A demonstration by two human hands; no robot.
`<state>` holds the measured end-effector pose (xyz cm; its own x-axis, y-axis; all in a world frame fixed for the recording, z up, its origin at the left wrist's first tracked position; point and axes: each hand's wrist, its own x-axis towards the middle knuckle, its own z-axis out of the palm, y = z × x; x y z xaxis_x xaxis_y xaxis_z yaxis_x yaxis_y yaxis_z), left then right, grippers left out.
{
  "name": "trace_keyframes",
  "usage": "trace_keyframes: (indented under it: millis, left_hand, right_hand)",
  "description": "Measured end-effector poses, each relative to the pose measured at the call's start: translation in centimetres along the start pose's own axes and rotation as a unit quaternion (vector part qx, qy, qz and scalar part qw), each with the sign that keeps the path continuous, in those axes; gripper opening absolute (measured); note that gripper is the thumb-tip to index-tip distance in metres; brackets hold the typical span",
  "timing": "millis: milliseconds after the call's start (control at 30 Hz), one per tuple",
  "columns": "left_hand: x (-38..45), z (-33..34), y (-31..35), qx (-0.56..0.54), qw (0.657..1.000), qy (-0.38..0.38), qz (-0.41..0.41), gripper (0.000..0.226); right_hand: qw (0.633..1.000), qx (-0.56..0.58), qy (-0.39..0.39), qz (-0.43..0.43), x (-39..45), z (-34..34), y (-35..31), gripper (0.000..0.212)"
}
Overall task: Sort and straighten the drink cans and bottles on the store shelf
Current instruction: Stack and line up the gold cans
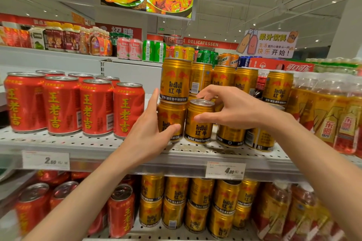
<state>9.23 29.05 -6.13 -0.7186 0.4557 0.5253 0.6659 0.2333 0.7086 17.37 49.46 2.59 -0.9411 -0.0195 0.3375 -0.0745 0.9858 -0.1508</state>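
Short gold ribbed metal cans point(197, 123) — red bull emblem, black lettering, black base band. Red cylindrical metal cans point(60, 105) — yellow vertical characters, silver lids. Grey perforated metal shelf point(94, 141). White paper price tags point(225, 170), black numerals.

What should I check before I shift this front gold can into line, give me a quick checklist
1. Right hand on the front gold can: ok, thumb on its side, fingers curled over its top rim.
2. Left hand steadying the lower gold can beside it: ok, thumb on its front, fingers up its left side.
3. Stacked gold can sitting square on that lower can: ok, it looks upright.
4. Front can's label facing out: ok, the logo shows.
5. Room to the left: ok, a gap separates the gold cans from the red cans.
6. Space behind the front can: cannot tell, the hands and cans hide it.
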Motion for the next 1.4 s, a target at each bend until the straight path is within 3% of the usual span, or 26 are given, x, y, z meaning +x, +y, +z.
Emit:
trace_keyframes:
  millis: [367,600,800,900,1033,1200,1400]
  left_hand:
    - [0.2,0.0,-0.2,-0.006,1.000,-0.002,0.010,0.100]
    - [0.3,0.0,-0.2,0.007,1.000,-0.001,0.027,0.096]
    - [0.5,0.2,-0.2,0.016,0.999,-0.001,0.032,0.091]
    - [0.3,0.3,-0.2,0.017,0.999,0.005,0.037,0.088]
    - [0.3,0.1,-0.2,0.017,0.999,0.001,0.040,0.090]
    - [0.3,0.2,-0.4,0.018,0.999,0.000,0.042,0.089]
    - [0.4,0.3,-0.6,0.018,0.999,0.003,0.045,0.090]
  right_hand:
    - [0.997,-0.064,0.033,-0.009,0.0,0.9,0.0,0.067]
    - [1.000,-0.016,-0.010,0.008,-1.0,-1.3,0.1,0.079]
    - [0.984,-0.153,-0.047,0.079,-2.8,-2.8,2.1,0.086]
    - [0.994,-0.090,-0.028,0.058,-2.9,-2.4,2.6,0.075]
    - [0.998,-0.015,-0.062,0.017,-2.4,-2.8,2.4,0.060]
    - [0.994,-0.080,-0.038,0.059,-1.9,-2.7,2.3,0.078]
    - [0.998,-0.016,-0.053,0.032,-2.5,-2.9,2.7,0.065]
